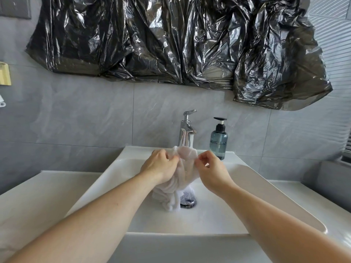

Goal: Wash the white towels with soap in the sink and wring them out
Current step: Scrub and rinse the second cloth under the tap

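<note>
White towel [185,168] pinched between both hands, under faucet [185,130].

White towel [183,173], wet and semi-sheer, bunched up over the middle of the sink [218,219]. Top edge spread and lifted just under the faucet [187,130] spout; the rest hangs down in twisted folds, lowest end touching the basin floor just left of the drain [188,202]. Sink is white, rectangular, shallow; its floor looks wet around the drain. A thin stream runs from the faucet onto the towel's top right. Soap bottle [218,140], blue-grey translucent with black pump, stands upright on the sink's back ledge, just right of the faucet.
</note>
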{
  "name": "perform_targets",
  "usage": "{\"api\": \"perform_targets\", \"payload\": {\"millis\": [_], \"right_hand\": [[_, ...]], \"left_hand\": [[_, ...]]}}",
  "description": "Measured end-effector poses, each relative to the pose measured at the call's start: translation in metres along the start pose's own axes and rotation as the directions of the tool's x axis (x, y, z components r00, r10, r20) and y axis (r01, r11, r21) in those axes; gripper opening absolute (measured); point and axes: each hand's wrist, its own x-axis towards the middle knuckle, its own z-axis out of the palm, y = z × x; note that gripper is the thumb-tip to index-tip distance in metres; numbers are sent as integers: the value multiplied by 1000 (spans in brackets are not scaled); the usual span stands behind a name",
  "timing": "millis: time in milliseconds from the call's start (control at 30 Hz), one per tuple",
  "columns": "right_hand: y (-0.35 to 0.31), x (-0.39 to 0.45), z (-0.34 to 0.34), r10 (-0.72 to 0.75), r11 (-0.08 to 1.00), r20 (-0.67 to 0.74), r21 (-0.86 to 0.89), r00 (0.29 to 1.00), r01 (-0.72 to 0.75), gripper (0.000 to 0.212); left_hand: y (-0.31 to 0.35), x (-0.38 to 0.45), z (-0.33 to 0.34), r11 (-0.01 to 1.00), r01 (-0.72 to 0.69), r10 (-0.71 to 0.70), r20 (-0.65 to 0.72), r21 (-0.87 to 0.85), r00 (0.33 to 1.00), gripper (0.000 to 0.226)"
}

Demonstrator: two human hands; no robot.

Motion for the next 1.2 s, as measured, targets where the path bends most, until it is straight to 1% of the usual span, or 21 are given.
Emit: {"api": "perform_targets", "payload": {"millis": [33,100,167,233,300,333,433,533,633,767,833,867,933,967,1033,1100,1167,1200], "right_hand": [[0,0,0,-10,1000,-13,8,1000,10,9],[1,0,0,-28,999,-21,26,999,29,7],[-1,-2,-1,-57,998,-18,35,998,58,6],[-2,-3,-3,-78,995,-12,56,997,79,7],[-1,-4,-2,-85,995,-7,53,996,85,7],[-2,-4,-2,-87,995,-6,46,996,87,7],[-3,-5,-2,-103,994,1,43,995,103,9],[-3,-5,-4,-124,991,-11,54,992,125,10],[-3,-4,-4,-132,989,-27,64,991,134,10],[-3,-4,-3,-109,989,-32,97,994,111,9],[-4,-3,-4,-93,991,-27,91,995,96,9],[-2,-2,-3,-71,994,-21,87,997,73,9],[1,2,-4,21,996,-36,93,999,-17,8],[2,4,-6,79,992,-60,103,995,-73,7],[3,6,-10,175,977,-119,141,977,-158,10],[3,5,-14,205,965,-149,197,967,-175,13],[-2,2,-14,171,961,-117,237,978,-140,12],[-3,1,-13,144,957,-65,264,987,-122,12]], "left_hand": [[1,0,0,1000,-7,7,5,-20,1000,56],[4,-3,-1,994,-90,91,23,-55,996,54],[8,-7,0,983,-165,171,90,-75,981,49],[11,-9,3,982,-177,184,156,-61,970,40],[11,-10,6,980,-200,199,161,-13,967,24],[11,-10,6,978,-206,205,164,-11,965,23],[10,-12,3,968,-232,247,212,-91,946,28],[10,-14,0,962,-168,228,286,-217,931,36],[9,-11,2,943,-157,244,290,-293,925,40],[8,-7,7,929,-144,249,287,-341,925,35],[9,-10,6,946,-199,261,234,-258,937,29],[10,-11,5,953,-252,283,188,-169,941,25],[15,-14,0,944,-329,327,57,19,943,16],[16,-14,-2,941,-332,334,-30,66,942,13],[16,-10,-7,957,-284,290,-213,57,933,14],[11,-4,-12,971,-239,215,-341,-29,915,19],[5,-1,-15,968,-242,199,-380,-68,903,19],[4,-2,-15,963,-260,216,-383,-67,898,19]]}}
